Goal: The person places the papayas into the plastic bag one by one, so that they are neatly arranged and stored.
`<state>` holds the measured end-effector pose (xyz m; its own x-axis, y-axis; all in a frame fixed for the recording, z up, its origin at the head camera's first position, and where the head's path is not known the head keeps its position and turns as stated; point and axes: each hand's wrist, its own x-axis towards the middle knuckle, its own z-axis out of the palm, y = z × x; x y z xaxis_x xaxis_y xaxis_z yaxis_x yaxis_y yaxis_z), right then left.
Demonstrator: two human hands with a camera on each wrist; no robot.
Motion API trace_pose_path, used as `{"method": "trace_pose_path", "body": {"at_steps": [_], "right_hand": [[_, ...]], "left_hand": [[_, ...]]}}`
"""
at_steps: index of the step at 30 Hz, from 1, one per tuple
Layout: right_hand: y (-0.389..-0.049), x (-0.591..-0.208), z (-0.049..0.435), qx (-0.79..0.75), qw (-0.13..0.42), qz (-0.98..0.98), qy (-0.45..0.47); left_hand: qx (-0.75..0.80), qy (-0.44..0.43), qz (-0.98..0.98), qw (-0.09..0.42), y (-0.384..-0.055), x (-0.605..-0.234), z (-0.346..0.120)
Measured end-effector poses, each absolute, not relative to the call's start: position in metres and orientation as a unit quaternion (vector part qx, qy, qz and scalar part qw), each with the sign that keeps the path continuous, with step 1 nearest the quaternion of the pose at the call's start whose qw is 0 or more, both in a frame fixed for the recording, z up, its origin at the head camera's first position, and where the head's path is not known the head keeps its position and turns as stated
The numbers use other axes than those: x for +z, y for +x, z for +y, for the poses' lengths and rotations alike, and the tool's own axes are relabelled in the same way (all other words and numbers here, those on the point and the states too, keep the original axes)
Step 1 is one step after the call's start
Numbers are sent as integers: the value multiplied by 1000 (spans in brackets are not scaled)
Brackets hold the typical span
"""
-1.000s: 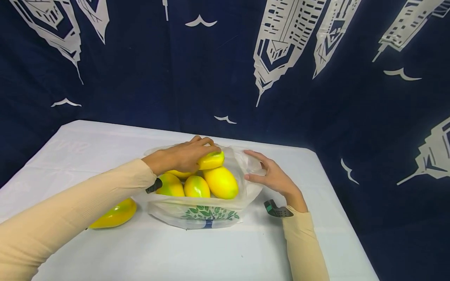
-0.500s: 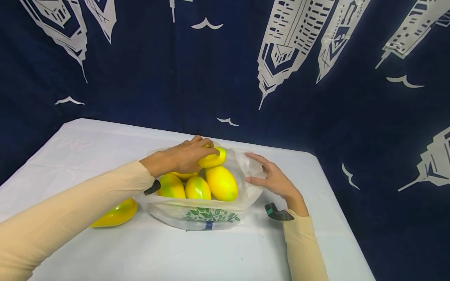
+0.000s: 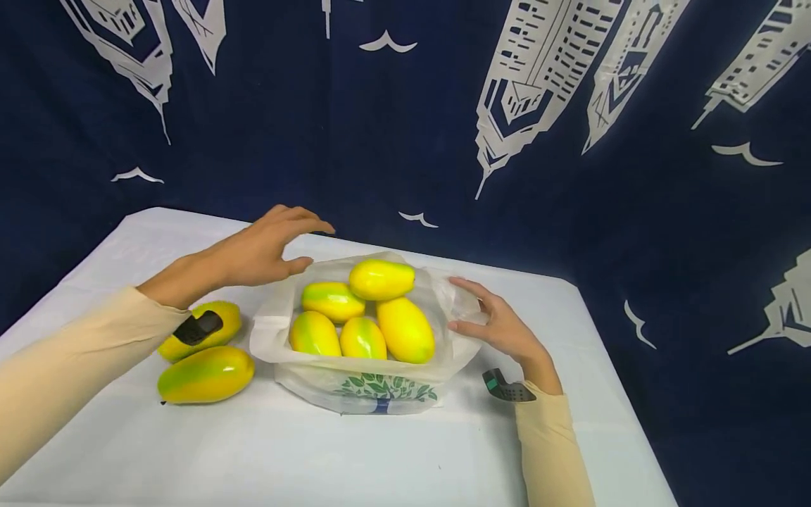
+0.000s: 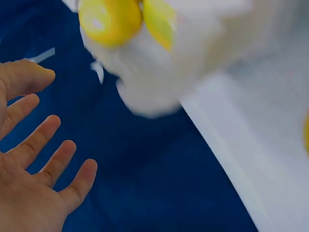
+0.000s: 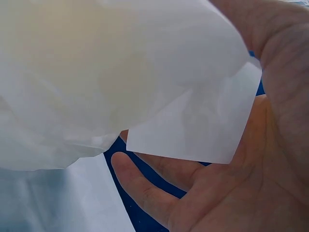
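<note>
A whitish plastic bag [image 3: 304, 380] with a printed green tree stands in the middle of the table, its mouth wide. Inside lie several glossy yellow-green papayas [image 3: 382, 279]. My left hand [image 3: 269, 246] is above the bag's back left rim, fingers spread and nothing in them; the left wrist view also shows its bare palm. At the bag's right side my right hand [image 3: 494, 317] holds the rim, thumb and fingers curved around the plastic. In the right wrist view, a flap of the bag [image 5: 198, 116] hangs across that palm, hiding some of the fingers.
Left of the bag lie a smooth papaya [image 3: 205, 374] with a dark stem end and, behind it, another yellow fruit [image 3: 229, 315] partly covered by the left wrist's black device. A white cloth covers the table [image 3: 285, 458]. Behind hangs a dark blue curtain [image 3: 355, 141] with white buildings.
My left hand has let go of the top papaya in the bag and moved up and left, bringing the fruits at left into fuller view. The right hand stays at the rim.
</note>
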<state>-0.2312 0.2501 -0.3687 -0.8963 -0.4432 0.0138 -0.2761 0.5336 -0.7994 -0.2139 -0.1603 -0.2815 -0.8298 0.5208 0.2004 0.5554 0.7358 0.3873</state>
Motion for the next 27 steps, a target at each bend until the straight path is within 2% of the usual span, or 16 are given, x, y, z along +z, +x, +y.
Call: {"method": "trace_pose_path", "body": {"at_steps": [6,15,27], "right_hand": [[-231,-368,251,-432,91,873,-205],[-228,-369,249,-431,96,874,-204],[-228,-369,248,-431,100,876,-193]], "left_hand": [[-232,-214,-949,9,-206,-288,-208],[-251,-162,-948,-108,-188,-340,-255],[-270,-152,-941,-135,-174,-366,-272]]}}
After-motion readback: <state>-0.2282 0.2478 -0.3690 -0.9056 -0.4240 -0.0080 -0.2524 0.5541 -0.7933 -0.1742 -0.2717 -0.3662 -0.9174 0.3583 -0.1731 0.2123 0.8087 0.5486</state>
